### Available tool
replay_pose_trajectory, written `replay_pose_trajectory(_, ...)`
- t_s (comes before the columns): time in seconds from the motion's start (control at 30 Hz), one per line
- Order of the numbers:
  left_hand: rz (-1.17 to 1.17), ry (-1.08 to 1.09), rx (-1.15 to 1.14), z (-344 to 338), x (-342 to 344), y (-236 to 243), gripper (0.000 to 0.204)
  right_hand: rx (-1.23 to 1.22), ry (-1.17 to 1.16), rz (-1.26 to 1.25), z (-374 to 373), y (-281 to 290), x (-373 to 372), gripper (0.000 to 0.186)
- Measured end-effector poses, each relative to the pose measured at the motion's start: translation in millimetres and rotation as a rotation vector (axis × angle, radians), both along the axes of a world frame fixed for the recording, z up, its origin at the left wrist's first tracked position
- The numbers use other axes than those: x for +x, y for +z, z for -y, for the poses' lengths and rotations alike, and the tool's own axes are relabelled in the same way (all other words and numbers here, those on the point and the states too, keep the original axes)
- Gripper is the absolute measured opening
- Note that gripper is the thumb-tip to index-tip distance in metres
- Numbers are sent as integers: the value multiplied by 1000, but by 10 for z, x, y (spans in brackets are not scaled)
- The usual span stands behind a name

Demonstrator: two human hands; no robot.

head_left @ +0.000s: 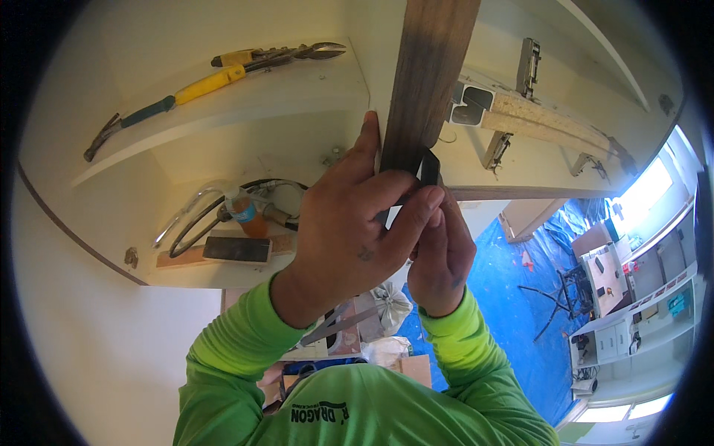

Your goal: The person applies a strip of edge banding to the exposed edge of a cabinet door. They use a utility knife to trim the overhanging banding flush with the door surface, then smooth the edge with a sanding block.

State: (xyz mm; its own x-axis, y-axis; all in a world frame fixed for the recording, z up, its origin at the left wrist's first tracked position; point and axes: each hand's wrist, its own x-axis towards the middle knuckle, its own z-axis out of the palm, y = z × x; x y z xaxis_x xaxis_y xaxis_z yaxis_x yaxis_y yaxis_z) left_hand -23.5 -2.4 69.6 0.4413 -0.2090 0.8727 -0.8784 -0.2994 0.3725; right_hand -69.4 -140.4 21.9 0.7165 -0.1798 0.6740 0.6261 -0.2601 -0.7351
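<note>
Brown board (431,82) obstructs cabinet (282,141), tools (212,84) aside; left fingers (415,211) pinch black strip (429,169), grip of right fingers (436,238) unclear.

the strip (428,89) looks matt, grained wood, the hinges (529,68) metal, the sheeting (494,286) plastic.

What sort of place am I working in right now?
Probably a room being renovated or fitted out: blue sheeting covers the floor, hand tools lie on an open cabinet shelf, and metal hinges are exposed.
</note>
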Motion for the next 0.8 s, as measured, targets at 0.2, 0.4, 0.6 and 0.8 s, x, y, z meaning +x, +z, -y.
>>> replay_pose_trajectory(0.2, -66, 8, 71, -23, -107, 127, 15, -9, -21, 6, -4, -11, -8, 41)
replay_pose_trajectory(0.4, -86, -21, 72, -34, -90, 113, 18, -8, -39, -4, -40, -6, 6, 44)
replay_pose_trajectory(0.6, -49, -35, 51, -18, -65, 113, 19, -3, -8, -89, -26, 78, -57, 44)
replay_pose_trajectory(0.8, -56, 9, 66, -16, -83, 131, 19, 9, -17, -129, -43, 121, -63, 45)
